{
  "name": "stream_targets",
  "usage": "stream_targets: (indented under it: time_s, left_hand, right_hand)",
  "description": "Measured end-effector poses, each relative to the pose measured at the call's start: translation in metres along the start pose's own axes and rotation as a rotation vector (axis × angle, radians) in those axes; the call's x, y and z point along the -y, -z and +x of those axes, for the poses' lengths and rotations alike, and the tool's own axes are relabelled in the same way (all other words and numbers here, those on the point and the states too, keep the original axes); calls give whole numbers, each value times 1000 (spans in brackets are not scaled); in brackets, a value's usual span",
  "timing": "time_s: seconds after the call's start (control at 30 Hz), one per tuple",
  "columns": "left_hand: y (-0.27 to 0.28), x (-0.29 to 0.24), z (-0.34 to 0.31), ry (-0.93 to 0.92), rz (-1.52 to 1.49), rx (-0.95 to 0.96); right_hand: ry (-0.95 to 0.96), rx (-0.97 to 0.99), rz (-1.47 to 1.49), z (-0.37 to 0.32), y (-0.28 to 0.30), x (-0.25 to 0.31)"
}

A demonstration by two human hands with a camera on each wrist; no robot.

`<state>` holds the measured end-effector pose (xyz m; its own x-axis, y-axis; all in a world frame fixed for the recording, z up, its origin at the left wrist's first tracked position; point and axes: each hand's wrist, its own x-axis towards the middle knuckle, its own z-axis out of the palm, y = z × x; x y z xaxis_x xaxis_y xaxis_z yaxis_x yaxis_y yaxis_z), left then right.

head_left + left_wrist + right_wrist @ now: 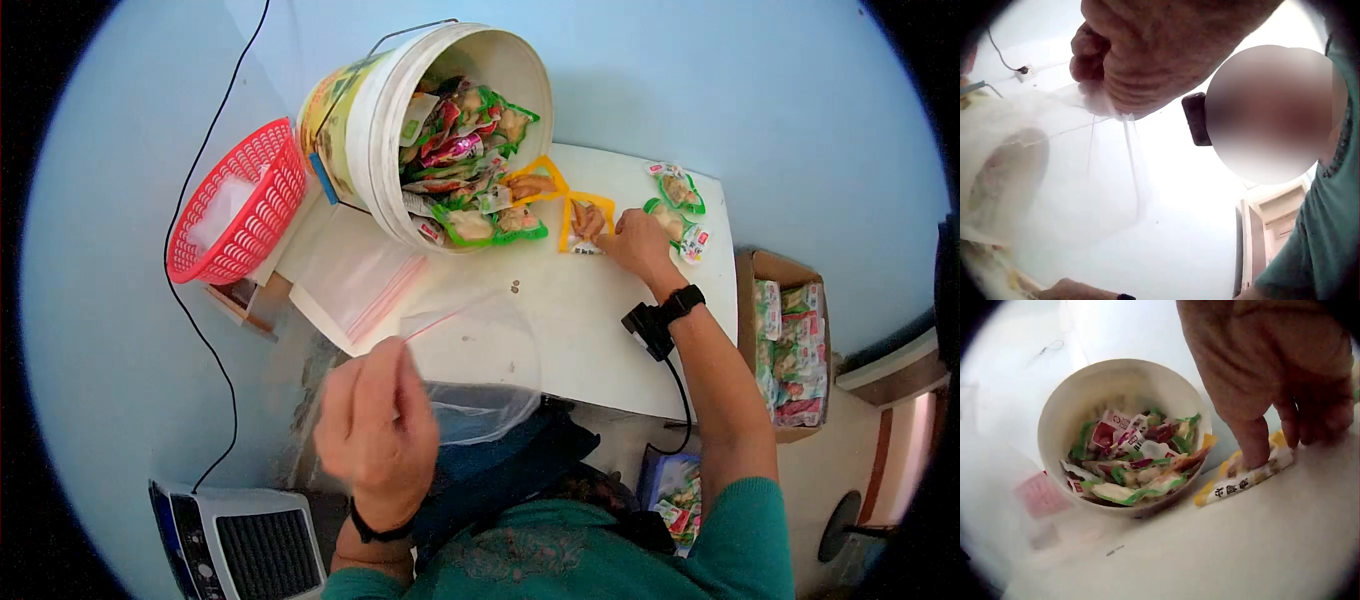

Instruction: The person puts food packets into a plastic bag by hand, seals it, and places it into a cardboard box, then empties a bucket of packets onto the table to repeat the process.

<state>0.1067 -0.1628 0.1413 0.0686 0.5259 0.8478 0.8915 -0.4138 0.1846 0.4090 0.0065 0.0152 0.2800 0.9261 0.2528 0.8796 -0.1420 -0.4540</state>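
Observation:
My left hand (375, 425) pinches the top edge of a clear plastic zip bag (490, 360), which hangs over the table's front edge. In the left wrist view the see-through bag (1085, 187) drops from the fingertips. My right hand (643, 245) is at a yellow-edged snack packet (580, 222) on the white table (620, 330). The right wrist view shows the thumb and fingers gripping that packet (1225, 487) at its near end. Two green-edged packets (680, 190) lie just beyond the right hand.
A white bucket (365, 140) lies tipped on its side, several packets inside and at its mouth. Flat zip bags (365, 285) lie at the table's left. Beside them is a red basket (255, 225). A cardboard box (785, 262) of packets stands right, a blue crate (652, 480) below.

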Motion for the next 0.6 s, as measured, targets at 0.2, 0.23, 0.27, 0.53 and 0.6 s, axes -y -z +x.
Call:
stream_targets:
  time_s: [0.2, 0.23, 0.27, 0.53, 0.6]
  left_hand:
    - [12, -14, -5, -88, -50, 64]
    - [-2, -17, -11, -93, -114, 83]
    - [-16, -18, -16, -98, -178, 102]
    - [-85, -22, -45, 78, -290, 176]
    - [-93, -23, -45, 81, -336, 172]
  right_hand:
    - [-81, 209, 286, 9, -2, -16]
    - [-103, 219, 383, 9, 0, -18]
    - [-124, 228, 480, 9, 2, -21]
    - [-189, 91, 1061, -54, 77, -8]
    - [-191, 80, 1098, -73, 96, -6]
